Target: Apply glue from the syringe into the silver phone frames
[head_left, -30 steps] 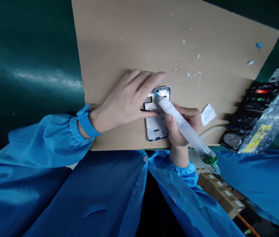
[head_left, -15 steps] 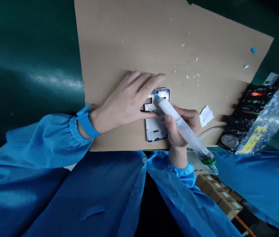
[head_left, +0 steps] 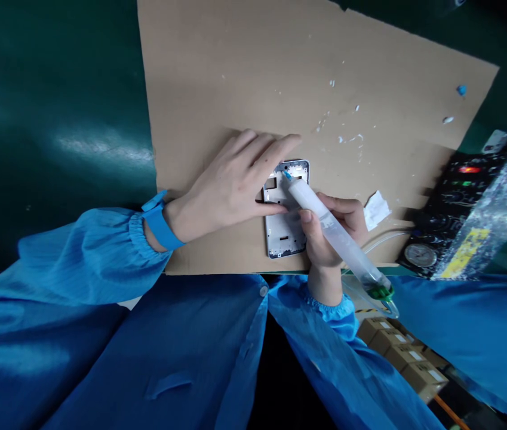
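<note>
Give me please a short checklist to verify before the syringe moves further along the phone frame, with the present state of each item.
1. Phone frame lies flat on the cardboard sheet: ok.
2. Left hand presses on the frame's left edge, so it is steadied: ok.
3. Right hand grips the syringe around its barrel: ok.
4. Blue nozzle tip sits over the frame's upper part, near the top cutouts; true contact: cannot tell.
5. Hose behind the green end cap hangs free of the hands: ok.
6. Cardboard clean near the frame: not ok, white specks and a paper scrap lie to its right.
</note>
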`<state>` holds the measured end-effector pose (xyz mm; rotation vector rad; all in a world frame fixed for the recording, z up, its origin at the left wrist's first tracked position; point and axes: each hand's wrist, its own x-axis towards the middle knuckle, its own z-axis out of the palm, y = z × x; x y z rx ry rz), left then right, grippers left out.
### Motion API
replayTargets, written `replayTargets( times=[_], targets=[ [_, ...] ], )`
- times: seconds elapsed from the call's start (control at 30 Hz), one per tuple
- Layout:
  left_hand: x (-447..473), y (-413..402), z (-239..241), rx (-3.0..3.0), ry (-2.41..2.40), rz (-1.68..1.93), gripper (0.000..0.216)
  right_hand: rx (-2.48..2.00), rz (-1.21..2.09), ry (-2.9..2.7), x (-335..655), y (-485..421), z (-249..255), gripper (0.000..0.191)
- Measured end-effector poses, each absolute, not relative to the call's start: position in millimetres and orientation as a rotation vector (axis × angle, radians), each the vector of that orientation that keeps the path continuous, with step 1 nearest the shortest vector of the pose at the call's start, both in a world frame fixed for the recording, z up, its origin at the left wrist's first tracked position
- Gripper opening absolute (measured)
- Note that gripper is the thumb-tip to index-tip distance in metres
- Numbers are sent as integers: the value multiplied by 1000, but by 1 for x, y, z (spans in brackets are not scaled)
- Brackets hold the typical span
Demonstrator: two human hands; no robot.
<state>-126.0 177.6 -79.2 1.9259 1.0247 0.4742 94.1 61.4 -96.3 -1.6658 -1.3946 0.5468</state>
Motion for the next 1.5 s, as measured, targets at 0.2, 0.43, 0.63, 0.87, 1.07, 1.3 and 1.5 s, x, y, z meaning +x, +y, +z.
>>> replayTargets(
  times=[0.2, 0.43, 0.63, 0.87, 1.07, 1.3, 1.5],
  targets=[
    [-125, 178, -78, 1823, 1043, 506, 97, -1714, 516, -1425, 94, 61, -97, 39],
    [-128, 175, -88, 2072, 982, 591, 94, -1528, 554, -1356, 98, 63, -104, 38],
    [-129, 173, -91, 2197, 967, 599, 97, -1455, 579, -1350, 98, 65, -106, 35],
    [-129, 173, -91, 2211, 952, 573, 100, -1487, 544, -1362, 96, 67, -101, 33],
    [-129, 173, -87, 2236, 959, 607, 95, -1517, 539, -1343, 96, 66, -101, 36],
    [-128, 173, -87, 2288, 952, 654, 96, -1537, 569, -1319, 99, 63, -108, 38],
    [-128, 173, -86, 2272, 957, 641, 96, -1557, 599, -1310, 96, 63, -103, 31]
  ],
)
